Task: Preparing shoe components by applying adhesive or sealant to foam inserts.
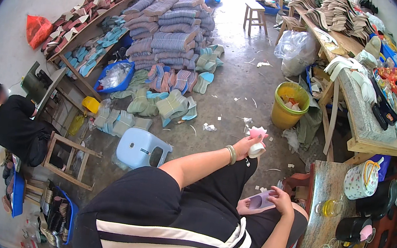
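My left hand [245, 148], with a bangle at its wrist, reaches forward over my left knee. Its fingers close around a small object [255, 151] with a pink scalloped top and a white rounded base; its kind is unclear. Low over my lap, my right hand [281, 201] has its fingers bent at the edge of a pale lilac, slipper-like piece [261, 201] with a darker oval in it. Skin shows at that piece's left end, and I cannot tell whether it is a foot. Whether my right fingers grip the piece or only touch it is unclear.
A wooden side table [320, 198] with a glass cup [332, 208] stands close at my right. Ahead are a yellow bin [290, 105], a blue stool [141, 147] and stacked striped soles [174, 41]. A person [22, 124] sits bent at a left-hand bench.
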{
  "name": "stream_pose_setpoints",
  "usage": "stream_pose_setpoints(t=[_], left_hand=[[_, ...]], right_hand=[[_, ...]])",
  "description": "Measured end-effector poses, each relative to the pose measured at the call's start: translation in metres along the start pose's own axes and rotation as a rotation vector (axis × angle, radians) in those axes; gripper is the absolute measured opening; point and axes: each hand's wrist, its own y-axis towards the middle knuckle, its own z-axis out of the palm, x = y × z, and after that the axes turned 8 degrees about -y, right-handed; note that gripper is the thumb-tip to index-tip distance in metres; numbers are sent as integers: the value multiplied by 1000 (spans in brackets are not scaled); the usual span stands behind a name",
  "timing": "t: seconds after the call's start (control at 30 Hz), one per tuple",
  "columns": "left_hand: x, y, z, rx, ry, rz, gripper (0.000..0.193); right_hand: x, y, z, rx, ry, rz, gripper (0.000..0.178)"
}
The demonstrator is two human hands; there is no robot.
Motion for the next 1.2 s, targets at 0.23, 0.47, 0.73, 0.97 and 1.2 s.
stream_pose_setpoints(t=[0.23,0.47,0.73,0.97,1.2], left_hand=[[2,5,10,1,42,-22,51],[2,8,-2,-5,48,-1,53],[0,4,9,65,143,24,63],[-1,11,2,79,127,11,67],[2,12,6,62,154,-17,63]], right_hand=[[-21,0,3,-45,27,-101,51],[-23,19,2,-206,-311,-215,37],[27,-121,-46,-796,-40,-200,16],[-39,-274,-35,-1699,405,272,17],[-168,-400,-40,-2566,370,314,33]])
